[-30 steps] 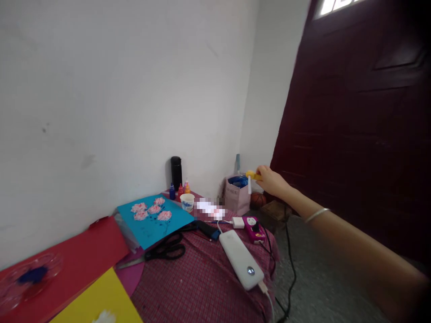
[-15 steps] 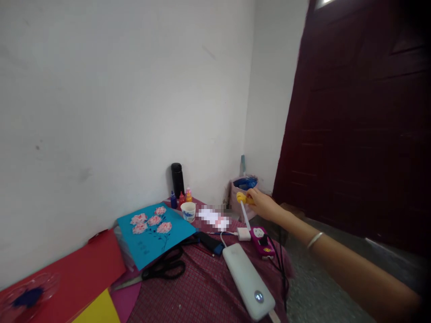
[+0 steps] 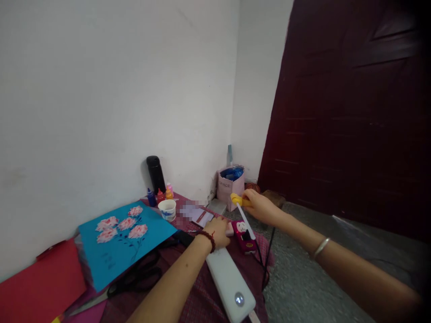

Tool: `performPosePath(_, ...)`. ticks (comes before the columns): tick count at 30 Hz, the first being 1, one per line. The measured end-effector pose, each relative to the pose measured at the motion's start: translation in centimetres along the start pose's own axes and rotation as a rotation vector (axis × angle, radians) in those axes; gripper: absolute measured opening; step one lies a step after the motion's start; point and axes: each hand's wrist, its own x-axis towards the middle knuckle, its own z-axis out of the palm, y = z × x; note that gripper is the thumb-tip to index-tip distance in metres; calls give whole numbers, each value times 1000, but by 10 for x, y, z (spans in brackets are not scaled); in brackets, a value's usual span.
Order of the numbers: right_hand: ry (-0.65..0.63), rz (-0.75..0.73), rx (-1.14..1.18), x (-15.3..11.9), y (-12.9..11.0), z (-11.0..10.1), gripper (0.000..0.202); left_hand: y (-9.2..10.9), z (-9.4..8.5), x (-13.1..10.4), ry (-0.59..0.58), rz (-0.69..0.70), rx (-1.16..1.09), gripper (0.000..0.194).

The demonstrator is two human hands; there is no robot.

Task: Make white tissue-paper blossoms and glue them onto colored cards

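Observation:
My right hand [image 3: 257,205] grips a yellow object [image 3: 236,199] from which a white strip [image 3: 245,220] hangs down over the pink box-shaped thing [image 3: 243,237]. My left hand [image 3: 218,231] reaches over the table, at the far end of the white power bank [image 3: 230,285] and beside a small pale block [image 3: 230,229]. Its fingers bend down and their tips are hard to see, so whatever they touch is hidden. A dark beaded bracelet circles the left wrist, a silver bangle the right.
On the checked cloth [image 3: 202,294] lie a blue flower picture [image 3: 117,251], black scissors [image 3: 134,278], a white cup [image 3: 167,210] and small paint bottles [image 3: 160,196]. A black flask [image 3: 156,174] leans by the wall. A pink bag [image 3: 230,186] stands beyond the table.
My left hand has come into view and reached to the far end of the power bank. The view has turned to the right. My right hand still holds the yellow object.

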Motion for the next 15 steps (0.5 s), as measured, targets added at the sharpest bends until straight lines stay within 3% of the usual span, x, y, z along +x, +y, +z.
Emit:
performPosePath(4, -24, -26, 44, -3, -7, 6, 22, -2, 19, 10, -95, -58, 106, 24)
performPosePath(9, -46, -53, 141, -15, -24, 4, 23, 8, 22, 3, -140, -46, 136, 29)
performPosePath(15, -69, 38, 306, -26, -27, 10, 21, 16, 22, -19, -48, -86, 189, 39)
